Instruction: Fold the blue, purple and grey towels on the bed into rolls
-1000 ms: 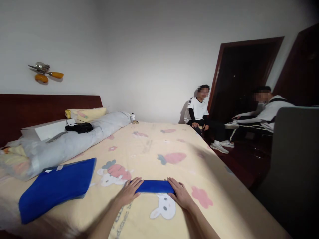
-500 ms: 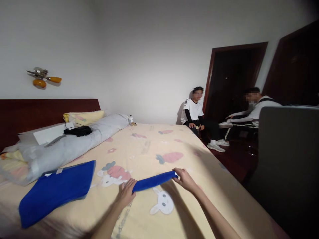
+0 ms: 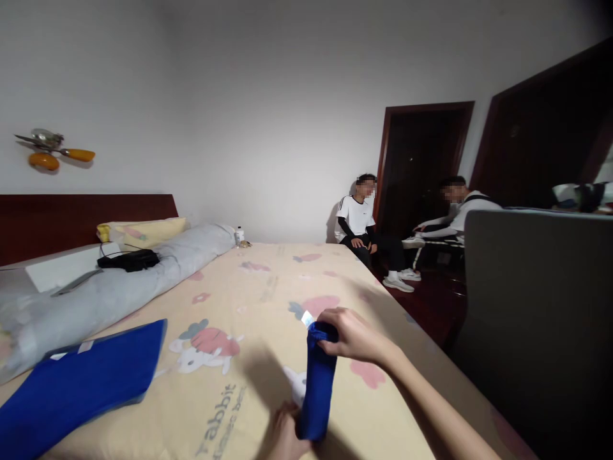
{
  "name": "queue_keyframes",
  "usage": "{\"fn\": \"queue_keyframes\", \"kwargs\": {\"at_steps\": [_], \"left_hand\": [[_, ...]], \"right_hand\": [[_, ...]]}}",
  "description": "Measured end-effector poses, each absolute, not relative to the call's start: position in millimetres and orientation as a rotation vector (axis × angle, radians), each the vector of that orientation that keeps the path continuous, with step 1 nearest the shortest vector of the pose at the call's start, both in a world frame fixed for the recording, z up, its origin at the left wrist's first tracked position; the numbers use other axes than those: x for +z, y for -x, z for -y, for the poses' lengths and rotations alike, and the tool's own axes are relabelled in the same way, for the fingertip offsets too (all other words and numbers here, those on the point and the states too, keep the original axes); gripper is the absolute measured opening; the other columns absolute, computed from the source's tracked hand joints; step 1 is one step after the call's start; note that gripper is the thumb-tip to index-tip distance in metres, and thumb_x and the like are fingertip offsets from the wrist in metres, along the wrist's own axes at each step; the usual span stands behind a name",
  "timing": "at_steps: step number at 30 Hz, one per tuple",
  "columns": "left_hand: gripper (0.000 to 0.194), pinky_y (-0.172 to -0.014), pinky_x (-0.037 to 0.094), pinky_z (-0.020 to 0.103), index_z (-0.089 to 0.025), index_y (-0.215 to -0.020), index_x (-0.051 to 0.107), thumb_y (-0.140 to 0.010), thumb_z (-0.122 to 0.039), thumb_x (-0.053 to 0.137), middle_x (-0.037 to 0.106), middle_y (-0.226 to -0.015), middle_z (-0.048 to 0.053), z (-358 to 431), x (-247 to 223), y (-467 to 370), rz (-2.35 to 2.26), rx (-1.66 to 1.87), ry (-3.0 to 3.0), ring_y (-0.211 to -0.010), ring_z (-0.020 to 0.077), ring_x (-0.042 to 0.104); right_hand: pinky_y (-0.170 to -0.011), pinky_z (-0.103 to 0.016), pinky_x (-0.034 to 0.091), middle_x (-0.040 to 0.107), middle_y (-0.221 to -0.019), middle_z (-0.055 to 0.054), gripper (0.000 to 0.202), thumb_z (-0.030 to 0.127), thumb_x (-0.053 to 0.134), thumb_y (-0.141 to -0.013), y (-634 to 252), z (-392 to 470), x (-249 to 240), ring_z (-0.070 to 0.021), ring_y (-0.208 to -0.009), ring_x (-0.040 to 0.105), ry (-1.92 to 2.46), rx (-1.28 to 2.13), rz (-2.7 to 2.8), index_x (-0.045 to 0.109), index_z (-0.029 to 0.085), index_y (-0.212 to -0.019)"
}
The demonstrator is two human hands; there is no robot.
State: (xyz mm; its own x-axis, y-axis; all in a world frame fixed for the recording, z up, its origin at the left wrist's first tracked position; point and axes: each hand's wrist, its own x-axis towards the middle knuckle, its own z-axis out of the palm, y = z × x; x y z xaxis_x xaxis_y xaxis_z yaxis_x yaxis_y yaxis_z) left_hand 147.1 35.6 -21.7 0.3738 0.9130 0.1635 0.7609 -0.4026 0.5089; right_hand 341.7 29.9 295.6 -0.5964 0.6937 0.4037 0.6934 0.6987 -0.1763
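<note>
A blue cloth (image 3: 318, 390), folded into a narrow strip with a white tag at one end, is held upright above the bed. The fingers of my right hand (image 3: 353, 335) are closed around its upper end, beside the tag. Low in the view, my left hand (image 3: 286, 436) grips its bottom end; part of that hand is cut off by the frame edge. Flat on the bed to the left lies a second blue cloth (image 3: 93, 374) with pale labels along its far edge.
The bed (image 3: 268, 306) has a cream sheet printed with rabbits and carrots. A long plastic-wrapped roll (image 3: 177, 268) carries a black item (image 3: 128, 259). Two people sit beyond the bed, one in a white shirt (image 3: 357, 216). A grey chair back (image 3: 536, 300) stands right.
The folded cloth has turned from lying nearly level to upright. My left hand has moved down and right with its lower end, and the view has shifted right.
</note>
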Motion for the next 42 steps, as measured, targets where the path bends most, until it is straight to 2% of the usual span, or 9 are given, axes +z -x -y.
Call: {"fn": "queue_keyframes", "kwargs": {"at_steps": [3,6,13,17,23,27,35,38,42], "left_hand": [[0.047,-0.101,0.042,0.047,-0.024,-0.123,0.065,-0.078,-0.037,0.065,0.066,-0.123,0.014,-24,-21,-143,-1.653,0.624,-2.302,-0.12,0.0341,0.053],[0.065,-0.101,0.039,0.052,-0.023,-0.137,0.052,-0.077,-0.041,0.067,0.059,-0.134,0.015,-12,-17,-127,-1.707,0.622,-2.378,-0.125,0.0366,0.049],[0.037,-0.088,0.044,0.041,-0.028,-0.119,0.062,-0.083,-0.026,0.057,0.068,-0.114,0.009,6,-41,-99,-1.734,0.915,-2.634,-0.103,0.0273,0.061],[0.037,-0.084,0.044,0.041,-0.029,-0.11,0.064,-0.076,-0.018,0.056,0.07,-0.108,0.006,5,-49,-104,-1.807,1.107,-2.689,-0.097,0.0268,0.063],[0.039,-0.08,0.048,0.037,-0.03,-0.117,0.063,-0.08,-0.021,0.054,0.071,-0.109,0.005,4,-42,-94,-1.658,1.002,-2.823,-0.096,0.0243,0.064],[0.037,-0.078,0.049,0.036,-0.03,-0.117,0.064,-0.081,-0.022,0.054,0.072,-0.107,0.005,2,-43,-89,-1.641,1.038,-2.865,-0.094,0.0237,0.065],[0.036,-0.078,0.05,0.037,-0.031,-0.118,0.064,-0.085,-0.022,0.053,0.072,-0.109,0.005,3,-50,-88,-1.649,1.076,-2.847,-0.096,0.024,0.066],[0.037,-0.079,0.051,0.038,-0.032,-0.119,0.064,-0.085,-0.023,0.053,0.072,-0.11,0.006,5,-49,-88,-1.644,1.046,-2.818,-0.096,0.0247,0.066],[0.037,-0.081,0.051,0.039,-0.031,-0.122,0.062,-0.087,-0.024,0.052,0.071,-0.113,0.007,9,-43,-92,-1.641,0.994,-2.776,-0.099,0.0257,0.066]], "right_hand": [[-0.063,-0.025,0.039,0.064,-0.078,-0.002,0.015,0.028,0.063,-0.076,-352,-29,300,-0.0156,-0.069,0.057,1.095,0.008,2.494,0.064,0.018,-0.087],[-0.061,-0.025,0.039,0.066,-0.08,-0.002,0.016,0.028,0.063,-0.077,-378,-36,316,-0.0157,-0.068,0.058,1.191,0.012,2.495,0.066,0.018,-0.089],[-0.065,-0.026,0.045,0.072,-0.084,-0.004,0.028,0.04,0.064,-0.079,-478,-83,334,-0.0177,-0.072,0.064,1.461,-0.034,2.454,0.07,0.018,-0.096],[-0.072,-0.027,0.045,0.073,-0.095,-0.01,0.032,0.032,0.069,-0.075,-534,-110,336,-0.0198,-0.082,0.067,1.698,-0.269,2.31,0.07,0.015,-0.102],[-0.076,-0.033,0.042,0.065,-0.114,-0.022,0.039,0.034,0.057,-0.087,-598,-115,329,-0.026,-0.096,0.061,1.808,-0.616,2.043,0.064,0.008,-0.115],[-0.081,-0.034,0.044,0.065,-0.115,-0.018,0.038,0.036,0.055,-0.089,-631,-109,280,-0.0274,-0.099,0.06,1.737,-0.856,1.922,0.061,0.013,-0.118],[-0.084,-0.043,0.054,0.07,-0.107,-0.013,0.03,0.032,0.052,-0.077,-674,-31,102,-0.0319,-0.098,0.067,1.638,-0.326,1.879,0.067,0.026,-0.103],[-0.086,-0.047,0.056,0.069,-0.113,-0.012,0.038,0.029,0.054,-0.072,-678,19,35,-0.0325,-0.099,0.067,1.688,-0.39,1.814,0.068,0.031,-0.108],[-0.082,-0.049,0.058,0.07,-0.106,-0.009,0.04,0.027,0.051,-0.067,-666,61,-20,-0.0331,-0.099,0.067,1.77,-0.512,1.752,0.072,0.038,-0.098]]}}
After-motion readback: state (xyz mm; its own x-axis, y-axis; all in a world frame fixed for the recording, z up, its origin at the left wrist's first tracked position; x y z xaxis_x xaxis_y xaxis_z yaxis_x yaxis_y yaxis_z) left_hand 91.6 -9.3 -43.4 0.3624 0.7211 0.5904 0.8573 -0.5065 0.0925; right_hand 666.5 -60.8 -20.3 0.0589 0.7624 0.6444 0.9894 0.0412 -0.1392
